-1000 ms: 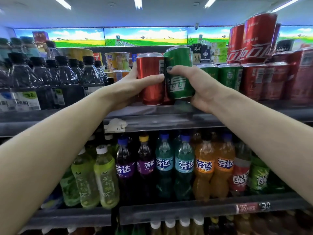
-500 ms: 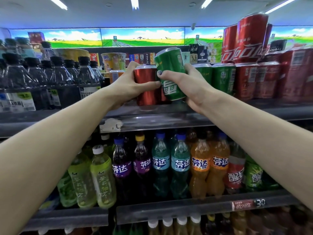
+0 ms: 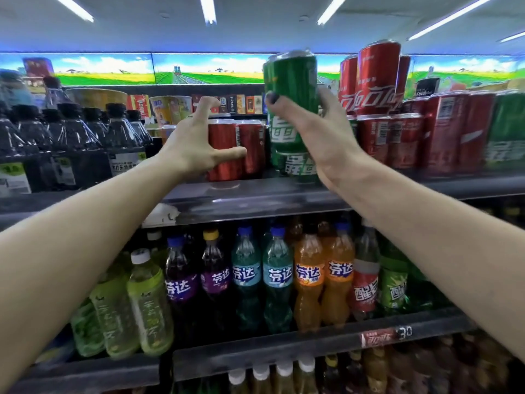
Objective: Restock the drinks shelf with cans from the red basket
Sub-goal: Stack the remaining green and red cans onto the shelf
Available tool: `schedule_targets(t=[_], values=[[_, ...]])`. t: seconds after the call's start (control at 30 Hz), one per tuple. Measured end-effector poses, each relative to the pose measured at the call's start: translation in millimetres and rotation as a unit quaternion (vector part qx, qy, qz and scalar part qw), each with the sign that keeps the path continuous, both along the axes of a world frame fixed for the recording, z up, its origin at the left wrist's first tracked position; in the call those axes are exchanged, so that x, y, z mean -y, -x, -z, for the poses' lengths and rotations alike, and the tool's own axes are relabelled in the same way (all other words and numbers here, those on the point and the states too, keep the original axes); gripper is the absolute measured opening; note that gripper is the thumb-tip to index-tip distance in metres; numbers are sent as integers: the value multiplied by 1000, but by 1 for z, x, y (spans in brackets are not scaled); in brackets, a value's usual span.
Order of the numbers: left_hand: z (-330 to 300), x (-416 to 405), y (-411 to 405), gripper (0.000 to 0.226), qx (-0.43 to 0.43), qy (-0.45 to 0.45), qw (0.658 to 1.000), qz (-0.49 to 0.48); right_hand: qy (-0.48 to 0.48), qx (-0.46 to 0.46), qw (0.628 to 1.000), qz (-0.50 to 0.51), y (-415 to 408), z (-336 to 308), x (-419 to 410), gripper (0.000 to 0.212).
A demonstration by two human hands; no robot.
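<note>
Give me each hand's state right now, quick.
Left hand: open, fingers spread by the red can.
Right hand: holding the green can.

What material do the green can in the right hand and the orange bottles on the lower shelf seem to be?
Green can: probably thin metal, glossy, with streaky reflections and a silvery rim. The right hand grips it. Orange bottles: likely clear plastic, as the drink shows through, with printed labels.

Right hand [image 3: 321, 137] grips green can [image 3: 292, 92] above shelf [image 3: 255, 194]
</note>
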State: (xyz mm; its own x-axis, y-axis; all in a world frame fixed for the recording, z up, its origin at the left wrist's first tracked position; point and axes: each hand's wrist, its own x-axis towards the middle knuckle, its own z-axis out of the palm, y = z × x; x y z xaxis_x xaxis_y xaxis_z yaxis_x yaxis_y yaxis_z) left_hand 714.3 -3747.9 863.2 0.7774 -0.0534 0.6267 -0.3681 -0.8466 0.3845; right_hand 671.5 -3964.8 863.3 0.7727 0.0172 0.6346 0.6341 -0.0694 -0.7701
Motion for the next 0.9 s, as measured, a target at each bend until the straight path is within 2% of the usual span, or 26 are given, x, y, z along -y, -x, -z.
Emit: schedule_targets(t=[0.1,0.2,0.33,0.43,0.57,0.8,0.9], values=[[-4,5,5,103,-4,-25,999,-28,-35,-3,999,10,-2,-16,24,51],[-12,12,13,103,41,-36,998,-41,-46,-8,998,40,-5,-29,47,44],[-26,41,21,85,115,-101,988,-27,-34,10,995,89,-15,-45,66,55],[-35,72,23,71,141,-158,977,3,19,37,990,138,-24,-58,75,61],[-38,105,17,71,111,-191,975,28,82,40,981,174,-32,-73,84,63],[-33,122,-4,78,36,-211,977,2,117,48,976,180,-46,-83,81,56],[-32,118,-12,73,28,-230,973,2,128,54,976,169,-54,-84,79,58]])
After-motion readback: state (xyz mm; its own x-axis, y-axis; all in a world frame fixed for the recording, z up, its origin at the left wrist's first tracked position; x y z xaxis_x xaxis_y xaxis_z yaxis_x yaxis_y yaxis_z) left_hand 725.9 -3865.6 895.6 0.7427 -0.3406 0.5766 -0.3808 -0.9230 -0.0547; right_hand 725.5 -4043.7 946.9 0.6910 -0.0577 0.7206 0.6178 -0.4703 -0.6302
